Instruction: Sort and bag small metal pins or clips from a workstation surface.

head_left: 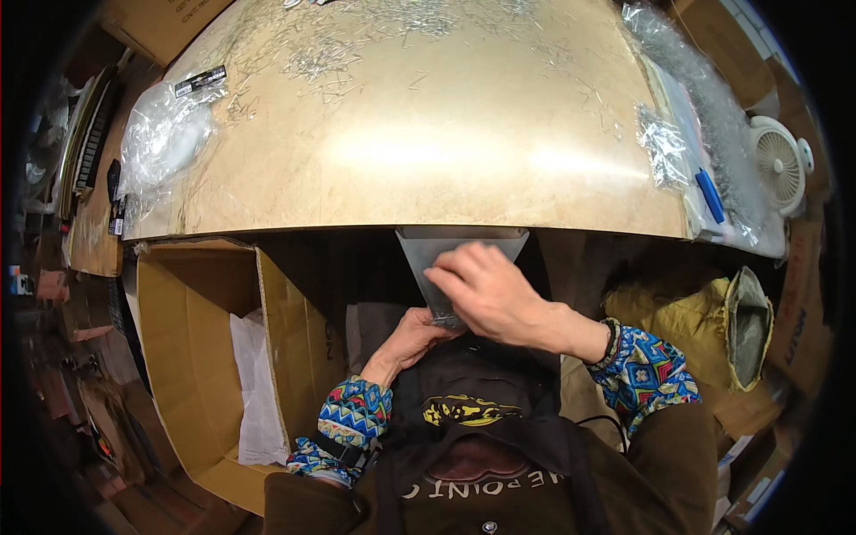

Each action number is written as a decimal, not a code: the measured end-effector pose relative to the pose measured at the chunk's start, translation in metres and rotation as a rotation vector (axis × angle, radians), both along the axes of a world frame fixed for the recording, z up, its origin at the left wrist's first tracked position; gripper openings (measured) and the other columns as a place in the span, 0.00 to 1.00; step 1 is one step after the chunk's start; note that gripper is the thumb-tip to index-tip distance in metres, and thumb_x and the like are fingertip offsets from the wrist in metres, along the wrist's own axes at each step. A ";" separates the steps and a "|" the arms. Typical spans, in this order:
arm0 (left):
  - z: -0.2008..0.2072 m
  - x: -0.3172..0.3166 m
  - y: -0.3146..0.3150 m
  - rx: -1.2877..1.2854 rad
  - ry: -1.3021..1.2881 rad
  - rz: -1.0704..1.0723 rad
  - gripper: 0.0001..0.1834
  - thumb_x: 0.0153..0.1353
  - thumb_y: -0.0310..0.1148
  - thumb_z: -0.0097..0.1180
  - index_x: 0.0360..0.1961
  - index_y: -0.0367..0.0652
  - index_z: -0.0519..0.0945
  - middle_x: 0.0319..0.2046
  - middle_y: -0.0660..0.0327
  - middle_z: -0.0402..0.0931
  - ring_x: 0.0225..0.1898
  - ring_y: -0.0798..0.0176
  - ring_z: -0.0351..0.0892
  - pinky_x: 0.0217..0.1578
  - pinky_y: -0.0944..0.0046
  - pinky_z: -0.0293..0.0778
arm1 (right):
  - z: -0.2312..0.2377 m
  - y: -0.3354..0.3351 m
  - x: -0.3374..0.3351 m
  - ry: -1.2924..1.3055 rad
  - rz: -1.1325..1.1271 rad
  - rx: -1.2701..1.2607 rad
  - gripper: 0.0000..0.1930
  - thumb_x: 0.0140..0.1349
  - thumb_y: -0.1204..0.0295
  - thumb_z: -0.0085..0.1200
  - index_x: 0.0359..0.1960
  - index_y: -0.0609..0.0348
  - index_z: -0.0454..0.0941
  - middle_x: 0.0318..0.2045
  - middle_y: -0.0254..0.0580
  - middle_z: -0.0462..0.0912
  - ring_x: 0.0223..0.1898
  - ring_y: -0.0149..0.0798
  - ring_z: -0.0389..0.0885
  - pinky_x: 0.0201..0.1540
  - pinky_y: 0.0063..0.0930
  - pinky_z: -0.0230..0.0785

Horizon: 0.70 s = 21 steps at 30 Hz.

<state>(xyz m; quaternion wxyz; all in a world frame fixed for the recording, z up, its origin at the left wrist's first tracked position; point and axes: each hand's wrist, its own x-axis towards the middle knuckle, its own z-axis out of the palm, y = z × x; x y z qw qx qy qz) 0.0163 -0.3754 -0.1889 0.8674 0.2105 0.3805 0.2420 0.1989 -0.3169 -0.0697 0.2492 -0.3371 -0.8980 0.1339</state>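
In front of my body a grey tapered chute (419, 252) meets the table's near edge with its wide end and narrows toward me. My left hand (419, 337) is at the narrow end, its fingers closed around a small clear, shiny piece (447, 319) whose kind I cannot make out. Over the chute hangs my right hand (492, 294), back of the hand up, with its fingers curled and pressed together. Whatever those fingers hold, if anything, is hidden beneath them.
Many thin metal pins (325, 58) lie scattered over the far part of the wooden table (401, 178). Clear plastic bags (169, 134) lie at its left; a blue pen (710, 196) and white fan (777, 160) are right. Below stand an open cardboard box (201, 357) and yellow sack (678, 325).
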 end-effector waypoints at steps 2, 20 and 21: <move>0.006 -0.002 0.001 0.006 -0.011 -0.030 0.11 0.56 0.16 0.56 0.41 0.32 0.80 0.37 0.57 0.81 0.39 0.66 0.81 0.44 0.68 0.77 | -0.016 -0.015 0.011 -0.278 0.194 -0.180 0.14 0.45 0.73 0.57 0.37 0.63 0.75 0.33 0.42 0.75 0.37 0.42 0.71 0.37 0.31 0.61; 0.082 -0.012 0.031 0.108 -0.009 -0.079 0.20 0.58 0.22 0.57 0.53 0.31 0.74 0.45 0.52 0.79 0.45 0.60 0.80 0.45 0.63 0.79 | 0.029 0.003 0.023 -0.086 -0.027 -0.424 0.37 0.56 0.51 0.57 0.59 0.66 0.63 0.45 0.48 0.77 0.42 0.47 0.77 0.41 0.35 0.71; 0.096 -0.005 0.041 0.140 0.001 -0.062 0.20 0.59 0.22 0.57 0.53 0.31 0.74 0.44 0.52 0.79 0.45 0.61 0.81 0.45 0.64 0.79 | 0.039 0.007 0.016 -0.041 -0.070 -0.414 0.27 0.59 0.54 0.56 0.51 0.64 0.71 0.36 0.49 0.79 0.37 0.48 0.79 0.36 0.35 0.72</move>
